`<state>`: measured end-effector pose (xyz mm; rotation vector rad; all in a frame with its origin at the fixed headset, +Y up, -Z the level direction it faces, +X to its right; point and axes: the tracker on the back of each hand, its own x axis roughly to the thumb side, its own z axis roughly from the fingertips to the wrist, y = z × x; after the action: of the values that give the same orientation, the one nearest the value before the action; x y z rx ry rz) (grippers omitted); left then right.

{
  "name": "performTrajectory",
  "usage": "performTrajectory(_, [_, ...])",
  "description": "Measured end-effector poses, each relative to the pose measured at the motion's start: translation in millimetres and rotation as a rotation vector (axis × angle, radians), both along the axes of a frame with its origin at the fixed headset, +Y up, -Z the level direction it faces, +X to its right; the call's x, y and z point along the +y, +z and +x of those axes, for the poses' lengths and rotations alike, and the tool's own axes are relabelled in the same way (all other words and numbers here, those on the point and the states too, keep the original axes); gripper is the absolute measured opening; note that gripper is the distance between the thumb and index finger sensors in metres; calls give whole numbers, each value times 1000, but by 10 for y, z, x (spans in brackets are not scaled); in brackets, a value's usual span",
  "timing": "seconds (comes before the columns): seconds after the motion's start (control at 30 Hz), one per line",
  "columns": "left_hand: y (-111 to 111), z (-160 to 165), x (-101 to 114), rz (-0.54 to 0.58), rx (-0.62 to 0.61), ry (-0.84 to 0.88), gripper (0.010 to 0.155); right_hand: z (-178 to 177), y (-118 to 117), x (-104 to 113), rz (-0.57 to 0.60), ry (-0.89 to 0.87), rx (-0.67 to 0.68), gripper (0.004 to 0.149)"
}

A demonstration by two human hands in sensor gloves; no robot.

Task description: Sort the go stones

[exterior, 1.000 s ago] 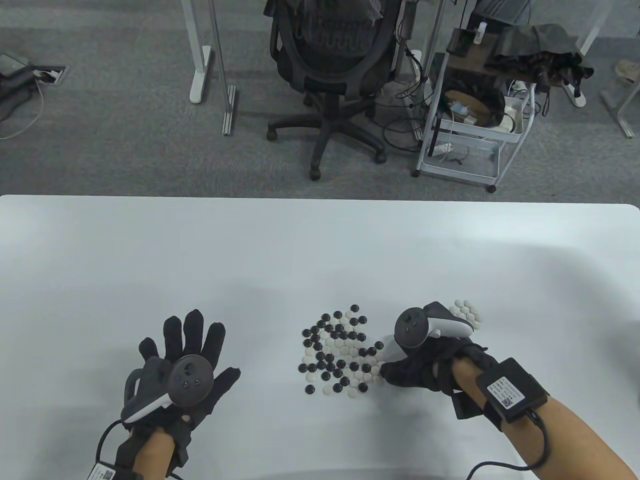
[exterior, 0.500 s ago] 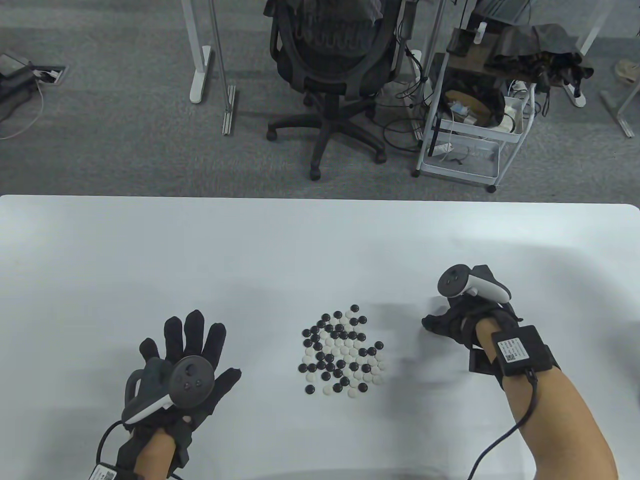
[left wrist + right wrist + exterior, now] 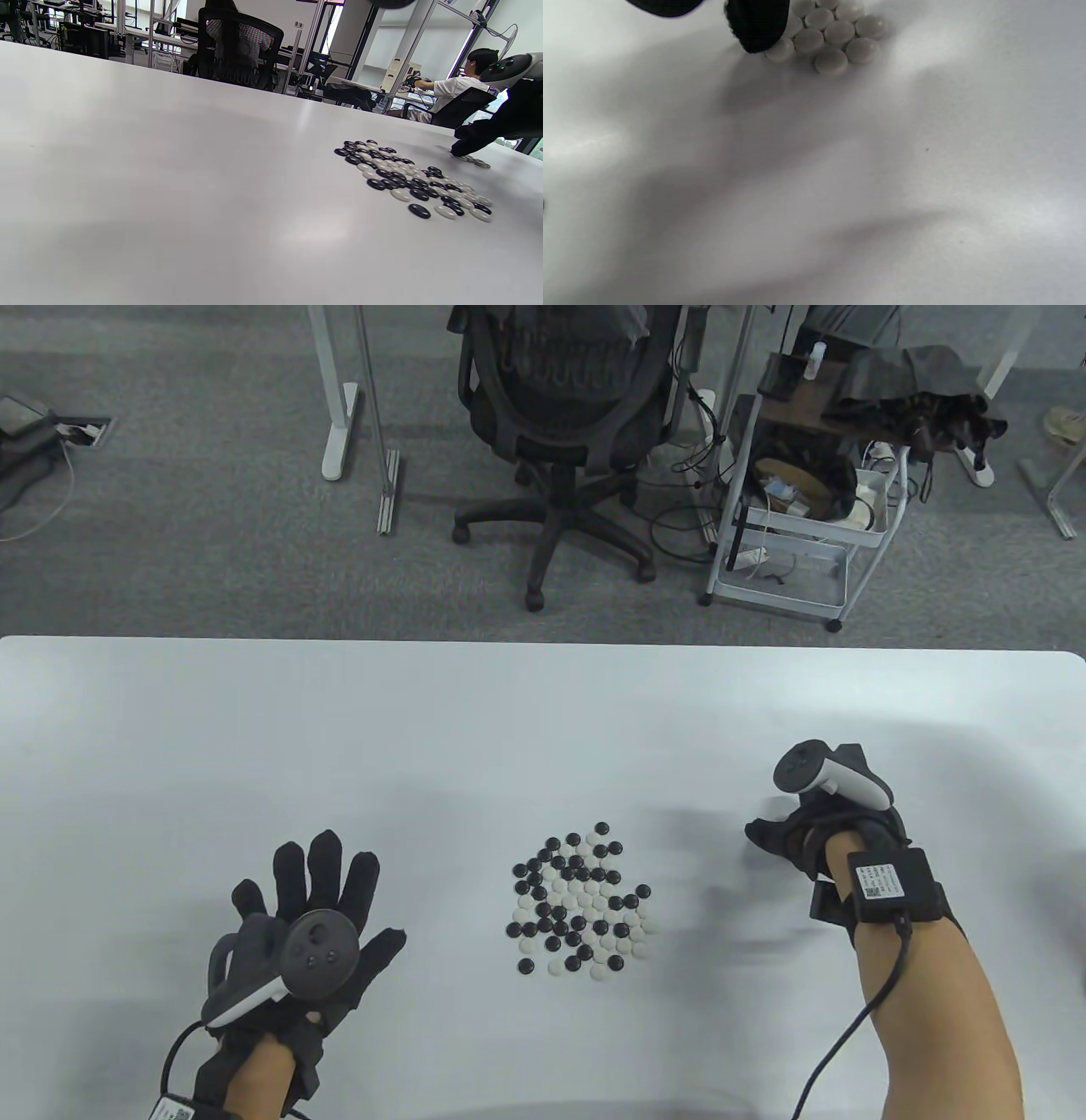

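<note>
The left hand (image 3: 301, 937) lies flat at the near left of the table (image 3: 254, 746), fingers spread, holding nothing. Right of it sits the mixed pile of black and white stones (image 3: 581, 903). Farther right, the right hand (image 3: 814, 836) reaches down to a cluster of white stones (image 3: 831, 38), a fingertip (image 3: 757, 25) touching them; whether it grasps one cannot be told.

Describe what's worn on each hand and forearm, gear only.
Both hands wear black fabric sensor gloves. The left hand carries a dark round tracker with a white handle and a black cable at the wrist. The right hand carries a like tracker, plus a black box with a white code label strapped to the wrist, its black cable trailing along the bare forearm.
</note>
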<state>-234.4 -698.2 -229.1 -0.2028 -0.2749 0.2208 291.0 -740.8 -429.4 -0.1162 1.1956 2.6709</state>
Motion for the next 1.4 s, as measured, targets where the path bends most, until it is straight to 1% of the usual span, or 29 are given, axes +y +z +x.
performTrajectory(0.1, [0, -2, -1, 1, 0, 1, 77, -138, 42, 124, 22, -48, 51, 63])
performTrajectory(0.17, [-2, 0, -3, -1, 0, 0, 78, -324, 125, 221, 9, -94, 134, 63])
performTrajectory(0.2, [-2, 1, -4, -2, 0, -2, 77, -366, 146, 235, 7, -104, 154, 63])
performTrajectory(0.3, [-3, 8, -3, -5, -2, -6, 78, -672, 334, 285, -45, -133, 306, 62])
performTrajectory(0.37, [-3, 15, -4, -6, -4, -10, 78, -903, 494, 263, -73, -131, 416, 62])
performTrajectory(0.43, [-3, 19, -5, -7, -5, -10, 77, -1034, 584, 220, -91, -128, 472, 62])
performTrajectory(0.53, [-1, 24, -4, -6, -6, -12, 77, -1208, 691, 118, -114, -138, 525, 62])
performTrajectory(0.63, [3, 24, -1, -2, -6, -9, 78, -1279, 738, 29, -122, -155, 539, 62])
performTrajectory(0.7, [11, 19, 13, 5, -6, -4, 78, -1278, 755, -47, -132, -162, 532, 62])
performTrajectory(0.8, [14, 11, 21, 8, -4, 1, 78, -1210, 767, -97, -139, -146, 517, 62])
performTrajectory(0.87, [15, 8, 23, 8, -4, 3, 78, -1122, 759, -104, -140, -155, 491, 61])
performTrajectory(0.97, [14, 12, 22, 7, -6, 0, 78, -965, 698, -83, -116, -121, 445, 61])
performTrajectory(1.07, [15, 24, 22, 6, -10, -3, 77, -691, 527, -59, -88, -84, 323, 61])
performTrajectory(1.1, [18, 27, 24, 7, -11, -3, 78, -573, 449, -53, -86, -75, 264, 60])
performTrajectory(1.17, [23, 27, 27, 10, -12, -1, 78, -395, 333, -32, -80, -38, 199, 61])
performTrajectory(1.27, [20, 22, 26, 12, -9, 1, 78, -187, 206, -18, -83, -15, 101, 61])
performTrajectory(1.4, [3, 18, -2, -2, -6, -6, 78, -21, 127, -22, -81, -17, 20, 62])
